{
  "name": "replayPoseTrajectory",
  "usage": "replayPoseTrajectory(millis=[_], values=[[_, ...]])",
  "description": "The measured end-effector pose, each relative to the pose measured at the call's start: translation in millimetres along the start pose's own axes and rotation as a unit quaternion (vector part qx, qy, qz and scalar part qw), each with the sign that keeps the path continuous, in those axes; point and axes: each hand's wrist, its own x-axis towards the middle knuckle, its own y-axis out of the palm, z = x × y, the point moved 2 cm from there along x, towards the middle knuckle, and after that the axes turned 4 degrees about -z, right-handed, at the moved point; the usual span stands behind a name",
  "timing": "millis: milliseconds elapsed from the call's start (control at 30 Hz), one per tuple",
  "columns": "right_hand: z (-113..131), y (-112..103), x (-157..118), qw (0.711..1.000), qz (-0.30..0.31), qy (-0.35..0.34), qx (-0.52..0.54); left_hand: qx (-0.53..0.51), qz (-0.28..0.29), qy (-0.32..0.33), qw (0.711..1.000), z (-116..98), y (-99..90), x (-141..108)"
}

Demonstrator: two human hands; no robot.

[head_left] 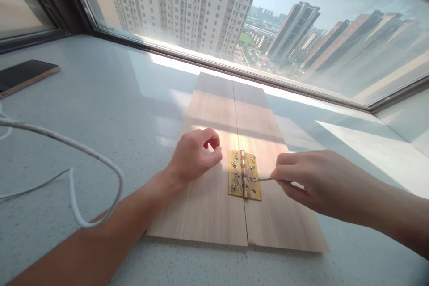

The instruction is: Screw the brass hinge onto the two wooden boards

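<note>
A brass-coloured butt hinge point(244, 175) lies open across the seam between two wooden boards, the left board point(204, 214) and the right board point(281, 223). Several screws stand up from its holes; the bottom right hole shows no screw. My right hand point(311, 181) is closed around a slim screwdriver point(266, 179), its thin metal shaft pointing left. The tip meets a screw in the hinge's right leaf. Left of the hinge, my left hand point(197, 154) is pinched above the left board. A tiny dark thing shows at its fingertips, too small to name.
The boards rest on a pale speckled sill point(134, 98) beneath a large window point(284, 31). A phone point(27, 76) lies at the far left. A white cable point(97, 152) loops over my left forearm.
</note>
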Motion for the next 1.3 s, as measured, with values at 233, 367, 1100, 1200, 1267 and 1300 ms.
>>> replayPoseTrajectory(millis=[233, 367, 1100, 1200, 1267, 1300], values=[[5.1, -4.4, 7.1, 0.982, 0.083, -0.118, -0.118, -0.002, 0.004, -0.004, 1.0, -0.3, -0.4, -0.1], [19.7, -7.1, 17.0, 0.959, 0.106, -0.184, -0.187, -0.008, 0.016, -0.01, 1.0, -0.6, 0.9, 0.1], [13.8, -4.2, 37.1, 0.896, 0.266, 0.353, 0.034, -0.088, 0.021, -0.046, 0.995, 5.5, -1.2, 1.1], [18.8, -3.1, 28.8, 0.926, 0.248, 0.281, -0.047, -0.092, 0.022, -0.046, 0.994, 6.3, -1.1, 1.3], [23.8, -2.6, 24.9, 0.946, 0.25, 0.172, -0.115, -0.094, 0.02, -0.042, 0.994, 6.8, -1.1, 1.8], [26.6, -2.4, 23.7, 0.95, 0.252, 0.107, -0.147, -0.095, 0.019, -0.04, 0.994, 7.0, -1.2, 2.0]])
